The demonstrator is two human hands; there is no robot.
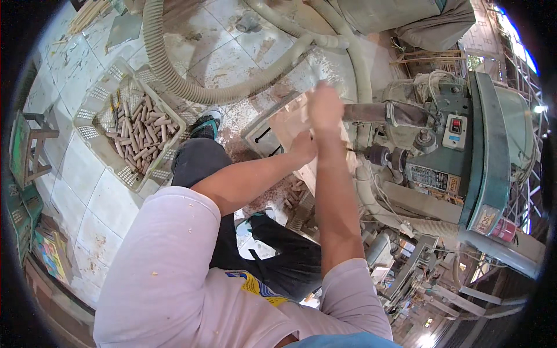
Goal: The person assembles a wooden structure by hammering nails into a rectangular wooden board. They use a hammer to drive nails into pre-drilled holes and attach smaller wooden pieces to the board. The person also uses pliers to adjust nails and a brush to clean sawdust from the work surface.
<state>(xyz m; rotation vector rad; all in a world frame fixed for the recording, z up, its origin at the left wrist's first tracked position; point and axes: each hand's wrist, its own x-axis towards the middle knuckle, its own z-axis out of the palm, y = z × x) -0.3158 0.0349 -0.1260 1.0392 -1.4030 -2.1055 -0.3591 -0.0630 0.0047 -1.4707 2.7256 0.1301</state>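
Left to right: a pale plastic crate (104,149) on the tiled floor, holding pliers (116,105) and a heap of short wooden pieces (145,132); a light wooden board (287,124), near the middle, beneath the hands; the left hand (304,148), low over the board, its fingers bent, though whether they pinch anything cannot be told; the right hand (326,107), farther forward, blurred, its fingers apparently curled, its grip and contents unclear; the spindle (380,155), just right of the right forearm; the switch (455,129) on the machine beyond. For good work, the left hand would best steady the work against the board, both wrists firm; fingertips and bare forearm should keep clear of the spindle; a slow, even movement seems safer than a quick one.
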